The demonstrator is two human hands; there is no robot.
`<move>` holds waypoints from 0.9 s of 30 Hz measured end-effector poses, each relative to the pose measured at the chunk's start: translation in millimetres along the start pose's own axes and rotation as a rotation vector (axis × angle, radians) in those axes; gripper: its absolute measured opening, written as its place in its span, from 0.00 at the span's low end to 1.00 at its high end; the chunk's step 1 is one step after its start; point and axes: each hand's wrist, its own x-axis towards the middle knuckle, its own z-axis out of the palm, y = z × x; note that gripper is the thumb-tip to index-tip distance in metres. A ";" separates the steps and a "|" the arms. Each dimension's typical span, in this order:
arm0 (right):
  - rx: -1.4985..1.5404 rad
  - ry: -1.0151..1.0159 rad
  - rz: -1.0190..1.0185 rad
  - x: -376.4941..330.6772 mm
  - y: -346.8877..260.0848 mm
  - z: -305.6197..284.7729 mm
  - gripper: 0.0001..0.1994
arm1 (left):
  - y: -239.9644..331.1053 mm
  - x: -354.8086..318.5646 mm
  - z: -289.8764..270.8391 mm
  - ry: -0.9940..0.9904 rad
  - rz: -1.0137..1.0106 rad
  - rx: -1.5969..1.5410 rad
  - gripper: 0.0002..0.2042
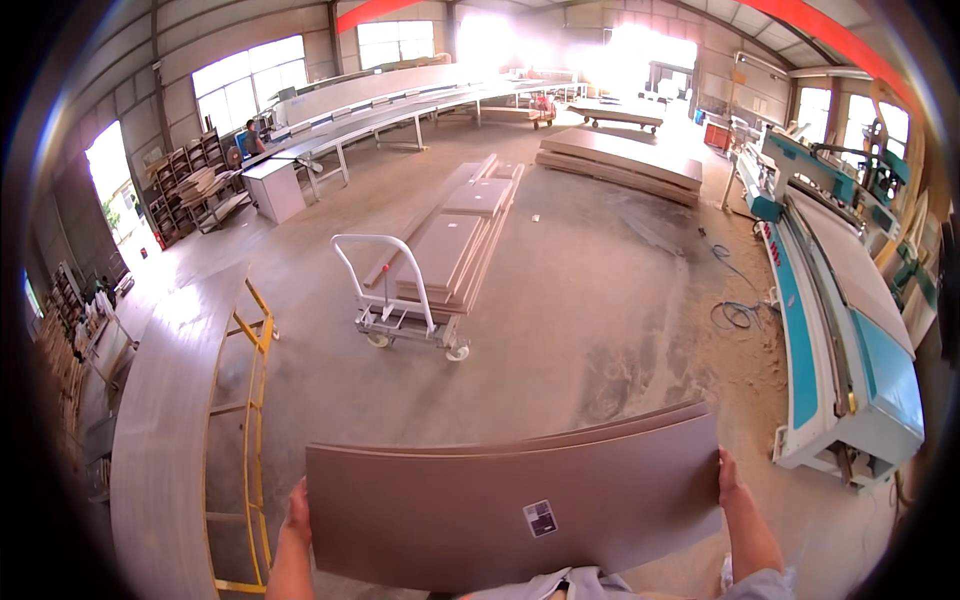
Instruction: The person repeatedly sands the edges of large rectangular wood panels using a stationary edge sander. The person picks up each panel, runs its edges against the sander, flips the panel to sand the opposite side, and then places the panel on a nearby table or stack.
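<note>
Between my two hands I hold a small stack of brown boards across the front of my body. A white label with dark print sits on the nearest board. My left hand is closed on the left end of the boards, its fingertips partly hidden behind the edge. At the opposite end my right hand grips the right edge, some fingers out of sight. Farther ahead stands a white-handled trolley loaded with long brown boards.
At left, a long pale panel rests beside a yellow metal frame. A teal and white machine lines the right side, with a blue hose on the floor. Stacked panels lie ahead; a person is by the long machine.
</note>
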 end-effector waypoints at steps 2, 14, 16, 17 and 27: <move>0.074 0.011 0.053 30.6 -21.4 16.1 0.32 | 19.3 69.6 10.4 -0.015 0.006 0.038 0.23; 0.108 0.037 0.033 430.1 -148.9 37.2 0.31 | 71.8 407.1 176.2 -0.016 0.040 0.078 0.24; 0.071 -0.025 0.069 481.6 -184.3 55.4 0.31 | 67.8 431.7 186.4 0.034 0.001 0.044 0.24; 0.048 -0.050 0.047 504.1 -217.5 84.9 0.30 | 73.9 448.9 191.5 0.034 -0.022 -0.003 0.24; 0.034 -0.246 0.058 757.4 -403.5 261.8 0.27 | 104.5 649.5 261.5 0.328 0.038 -0.156 0.24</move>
